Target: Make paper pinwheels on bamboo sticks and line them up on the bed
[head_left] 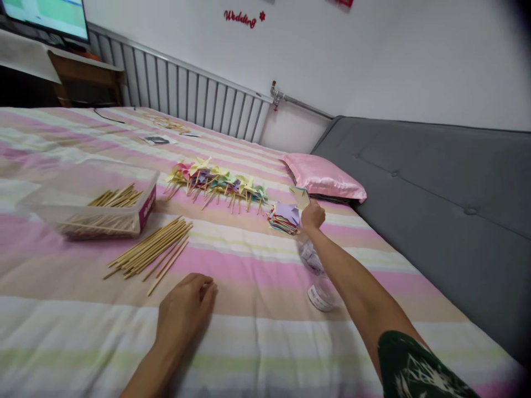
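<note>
The right hand (pixel 313 214) is stretched far out over the bed, its fingers closed in a pinch on a pale yellow folded paper piece (pixel 300 197), which is held up just above and to the right of a stack of folded coloured papers (pixel 284 218). The stack is seen as a low, ragged pile of thin, creased sheets in purple, red, green and yellow. Beneath the right forearm a clear plastic jar (pixel 317 276) is laid on its side, with a white label at its near end; its contents cannot be made out.

The left hand (pixel 185 312) is rested palm down on the striped bedsheet (pixel 257 331), fingers loosely curled and nothing gripped. Just beyond it, a loose bundle of thin wooden sticks (pixel 151 249) is spread on the cloth. Further left, more sticks are held in a clear plastic box (pixel 89 204) with a pink label on its end.

A row of finished paper pinwheels (pixel 215 182), pastel and mounted on sticks, is laid out beyond the stack. A glossy pink satin pillow (pixel 323 177) is placed at the far right, against a grey padded headboard (pixel 435 182).
</note>
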A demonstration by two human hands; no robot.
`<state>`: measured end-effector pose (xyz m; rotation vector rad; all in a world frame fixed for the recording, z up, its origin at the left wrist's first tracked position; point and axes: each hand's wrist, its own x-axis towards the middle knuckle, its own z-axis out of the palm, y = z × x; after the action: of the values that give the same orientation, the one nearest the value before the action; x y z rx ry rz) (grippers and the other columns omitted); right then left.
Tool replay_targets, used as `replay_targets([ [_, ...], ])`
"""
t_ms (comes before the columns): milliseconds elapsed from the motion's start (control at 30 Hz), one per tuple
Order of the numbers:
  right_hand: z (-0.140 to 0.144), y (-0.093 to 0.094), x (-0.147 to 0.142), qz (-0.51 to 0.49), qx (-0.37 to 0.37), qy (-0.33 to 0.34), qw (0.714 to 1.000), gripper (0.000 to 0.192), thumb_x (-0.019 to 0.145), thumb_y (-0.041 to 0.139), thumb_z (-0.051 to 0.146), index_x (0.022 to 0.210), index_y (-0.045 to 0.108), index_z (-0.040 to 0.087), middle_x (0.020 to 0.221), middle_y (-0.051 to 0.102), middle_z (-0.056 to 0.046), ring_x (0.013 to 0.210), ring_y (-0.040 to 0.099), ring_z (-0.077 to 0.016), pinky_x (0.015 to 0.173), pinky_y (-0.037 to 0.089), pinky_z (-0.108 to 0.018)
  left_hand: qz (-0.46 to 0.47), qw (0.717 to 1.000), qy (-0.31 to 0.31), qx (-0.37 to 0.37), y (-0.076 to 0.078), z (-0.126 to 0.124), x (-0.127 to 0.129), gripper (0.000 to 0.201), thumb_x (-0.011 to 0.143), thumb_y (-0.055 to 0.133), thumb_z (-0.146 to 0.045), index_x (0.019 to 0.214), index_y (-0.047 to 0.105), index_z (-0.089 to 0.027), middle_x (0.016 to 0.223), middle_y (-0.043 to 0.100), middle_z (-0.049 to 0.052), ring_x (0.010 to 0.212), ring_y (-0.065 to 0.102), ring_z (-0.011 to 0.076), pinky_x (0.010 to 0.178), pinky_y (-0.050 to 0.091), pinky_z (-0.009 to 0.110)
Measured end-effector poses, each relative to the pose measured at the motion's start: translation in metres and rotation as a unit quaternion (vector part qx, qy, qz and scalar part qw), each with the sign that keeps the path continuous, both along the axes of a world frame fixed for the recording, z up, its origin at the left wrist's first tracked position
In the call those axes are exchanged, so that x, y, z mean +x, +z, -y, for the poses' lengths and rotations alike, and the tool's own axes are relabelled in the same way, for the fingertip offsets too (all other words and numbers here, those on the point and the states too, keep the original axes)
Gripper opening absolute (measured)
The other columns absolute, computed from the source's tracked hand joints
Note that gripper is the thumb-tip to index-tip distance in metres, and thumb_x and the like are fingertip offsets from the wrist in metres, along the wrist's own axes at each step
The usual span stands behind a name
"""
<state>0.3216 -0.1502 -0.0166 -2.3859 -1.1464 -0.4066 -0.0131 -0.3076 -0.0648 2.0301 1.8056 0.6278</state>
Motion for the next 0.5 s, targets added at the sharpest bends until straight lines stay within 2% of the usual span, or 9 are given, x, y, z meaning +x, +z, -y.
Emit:
replay_targets([
  [167,0.018,0.019,-0.008,0.037,0.022,0.009,0.999,0.04,0.091,0.027,0.015,0.118,0.056,0.014,0.096,0.067,-0.018,0.091,0.063,-0.0268,0.075,0.045,-0.034,0.004,1.0,-0.008,0.0,0.001,0.001,-0.001,0.025,0.082,0.045,-0.033,0.09,0.065,-0.019,0.096,0.068,0.004,0.081,0.064,0.0182,0.07,0.043,0.029],
  [500,0.084,0.055,-0.017,0.072,-0.001,0.024,0.997,0.041,0.092,0.026,0.018,0.116,0.058,0.013,0.096,0.066,-0.018,0.091,0.062,-0.0285,0.075,0.044,-0.034,0.011,1.0,-0.014,-0.006,0.007,0.014,-0.002,0.028,0.082,0.046,-0.032,0.096,0.066,-0.018,0.095,0.069,0.006,0.083,0.064,0.0196,0.068,0.044,0.029],
])
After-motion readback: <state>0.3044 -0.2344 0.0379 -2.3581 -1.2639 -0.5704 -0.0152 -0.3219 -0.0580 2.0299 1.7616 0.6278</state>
